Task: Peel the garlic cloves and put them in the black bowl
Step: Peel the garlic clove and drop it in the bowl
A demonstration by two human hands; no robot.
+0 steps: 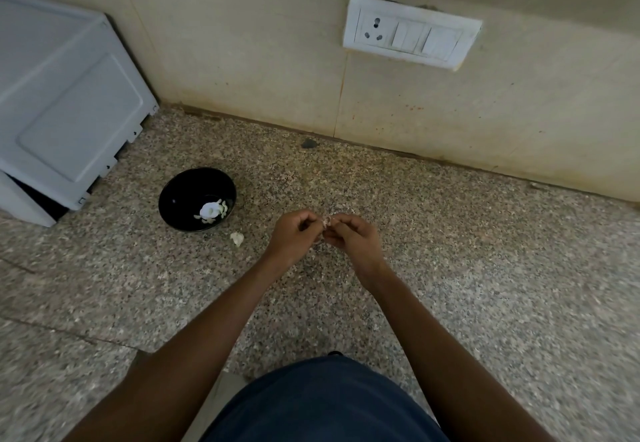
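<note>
A black bowl (pixel 188 195) stands on the speckled granite counter (pixel 450 268), left of my hands, with a white garlic piece and several peeled cloves (pixel 212 211) inside. My left hand (pixel 294 233) and my right hand (pixel 349 235) meet above the counter, fingers curled, both pinching one small garlic clove (pixel 326 222) between their fingertips. Most of the clove is hidden by the fingers. A scrap of pale garlic skin (pixel 237 238) lies on the counter just right of the bowl.
A white appliance (pixel 65 102) stands at the far left, close behind the bowl. The beige wall carries a white socket and switch plate (pixel 410 33). A small dark spot (pixel 309 143) sits near the wall's base.
</note>
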